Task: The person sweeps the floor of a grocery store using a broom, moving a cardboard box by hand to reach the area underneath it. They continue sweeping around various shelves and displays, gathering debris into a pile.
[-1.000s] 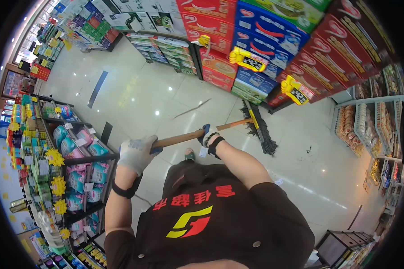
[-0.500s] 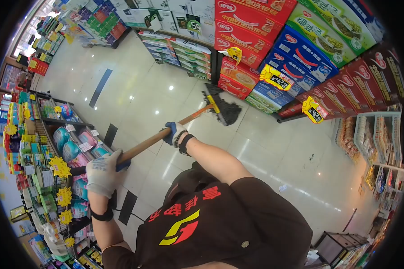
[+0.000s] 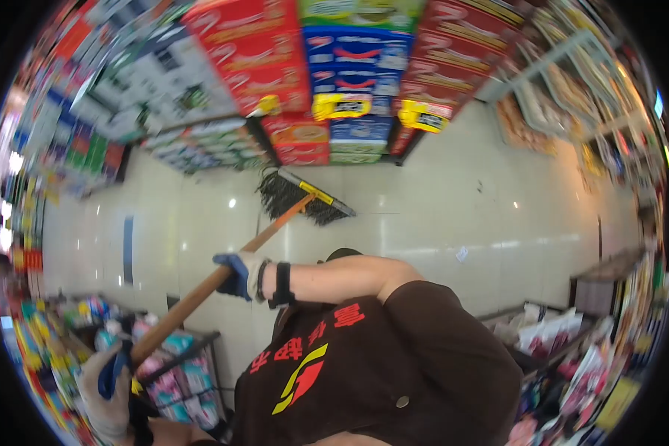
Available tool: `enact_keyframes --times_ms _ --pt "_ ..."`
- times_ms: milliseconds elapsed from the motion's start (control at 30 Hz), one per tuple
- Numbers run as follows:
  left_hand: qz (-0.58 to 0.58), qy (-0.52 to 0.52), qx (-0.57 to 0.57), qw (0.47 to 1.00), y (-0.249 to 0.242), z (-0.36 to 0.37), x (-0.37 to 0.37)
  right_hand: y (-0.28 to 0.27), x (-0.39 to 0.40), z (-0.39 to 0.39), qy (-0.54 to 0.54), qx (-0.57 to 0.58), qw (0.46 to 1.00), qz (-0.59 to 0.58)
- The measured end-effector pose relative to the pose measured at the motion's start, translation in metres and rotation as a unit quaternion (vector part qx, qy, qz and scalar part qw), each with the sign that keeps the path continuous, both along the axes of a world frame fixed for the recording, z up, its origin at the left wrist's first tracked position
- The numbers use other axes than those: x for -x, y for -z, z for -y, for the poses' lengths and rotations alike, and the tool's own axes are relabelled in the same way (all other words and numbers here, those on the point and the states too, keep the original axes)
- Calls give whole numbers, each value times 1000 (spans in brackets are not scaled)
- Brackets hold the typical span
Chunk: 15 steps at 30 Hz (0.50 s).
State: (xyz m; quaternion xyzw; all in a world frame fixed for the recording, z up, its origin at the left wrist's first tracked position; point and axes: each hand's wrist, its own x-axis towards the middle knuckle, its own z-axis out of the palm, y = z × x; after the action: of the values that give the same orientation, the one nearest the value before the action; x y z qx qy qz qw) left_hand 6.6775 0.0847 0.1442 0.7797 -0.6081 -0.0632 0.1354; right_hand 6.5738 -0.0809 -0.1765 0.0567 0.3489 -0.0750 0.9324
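Note:
A mop with a wooden handle (image 3: 201,293) slants across the head view from lower left to upper middle. Its dark, stringy mop head (image 3: 282,195), clamped in a grey bar with a yellow label, rests on the floor in front of the stacked boxes. My right hand (image 3: 241,276), in a white and blue glove, is wrapped round the middle of the handle. At the lower left, my gloved left hand (image 3: 105,386) grips near the handle's upper end, somewhat blurred. Dark bands circle my wrists.
Red boxes (image 3: 264,70), blue boxes (image 3: 357,56) and maroon boxes (image 3: 453,52) are stacked ahead above yellow price tags. Baskets of packaged food (image 3: 550,104) stand at the right. Low bins with colourful packs (image 3: 182,372) lie close by my left hand. The tiled floor (image 3: 416,215) is shiny.
The view has swung to the right, so the boxes now stand ahead. The mop head appears further left and turned. My left hand is lower and further left; both hands keep their hold.

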Motion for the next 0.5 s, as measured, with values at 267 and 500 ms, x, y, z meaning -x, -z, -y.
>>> enact_keyframes --times_ms 267,500 --pt "-172 85 -97 977 20 108 62 5 141 35 175 7 984 -41" --pt "-235 201 -52 950 74 203 240 16 379 89 339 40 935 -91"
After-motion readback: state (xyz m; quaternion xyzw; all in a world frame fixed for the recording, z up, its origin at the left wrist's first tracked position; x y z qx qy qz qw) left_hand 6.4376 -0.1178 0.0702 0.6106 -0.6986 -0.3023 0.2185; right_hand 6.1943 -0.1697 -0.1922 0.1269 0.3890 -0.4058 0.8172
